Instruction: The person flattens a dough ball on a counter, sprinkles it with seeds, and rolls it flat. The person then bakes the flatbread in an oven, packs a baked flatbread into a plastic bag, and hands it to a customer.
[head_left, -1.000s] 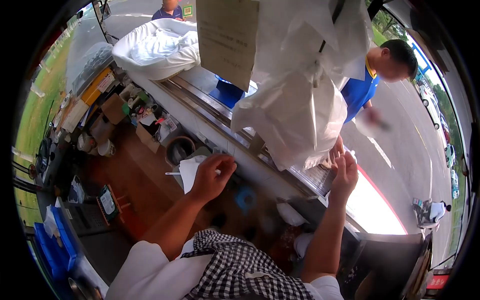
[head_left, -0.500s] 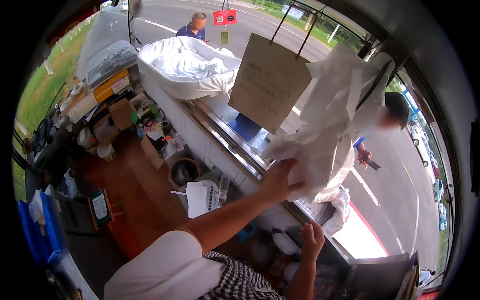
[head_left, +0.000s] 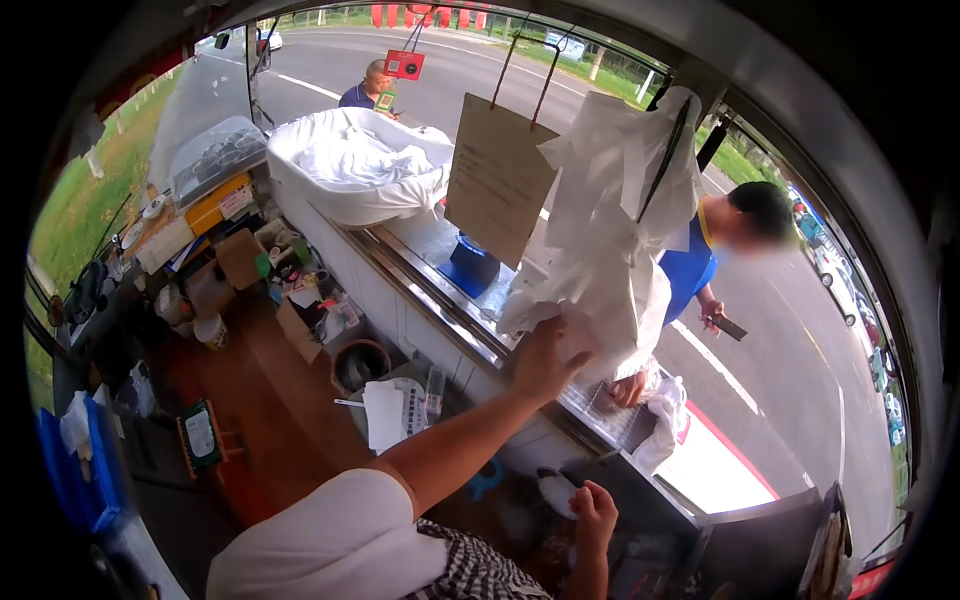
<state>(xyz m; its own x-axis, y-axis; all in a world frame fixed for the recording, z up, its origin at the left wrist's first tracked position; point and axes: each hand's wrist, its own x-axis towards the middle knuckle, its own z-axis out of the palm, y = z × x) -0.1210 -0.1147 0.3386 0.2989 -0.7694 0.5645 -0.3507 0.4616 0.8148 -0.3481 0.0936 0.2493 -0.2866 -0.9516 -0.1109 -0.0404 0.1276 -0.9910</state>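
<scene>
A bunch of thin white plastic bags (head_left: 615, 250) hangs over the counter, in front of me. My left hand (head_left: 545, 362) reaches to the bunch's lower edge, its thumb and fingers curled around the plastic of a bag. Some of its fingertips are hidden in the folds. Lower down and closer to my body, my right hand (head_left: 596, 512) is raised with its fingers curled in, and I see nothing in them. Beneath the bags, a wire rack (head_left: 610, 415) sits on the counter with a white cloth (head_left: 662, 425) at its outer end.
A cardboard sign (head_left: 500, 180) hangs left of the bags, above a blue box (head_left: 470, 265). A cloth-lined basket (head_left: 350, 200) stands farther along the counter. Outside, a person in blue (head_left: 690, 270) holds a phone, one hand at the rack; another person (head_left: 370, 90) stands farther off.
The view has shifted, so the bags and sign appear farther left. The person in blue has come closer, and a hand now shows at the rack. My left hand stays at the bags.
</scene>
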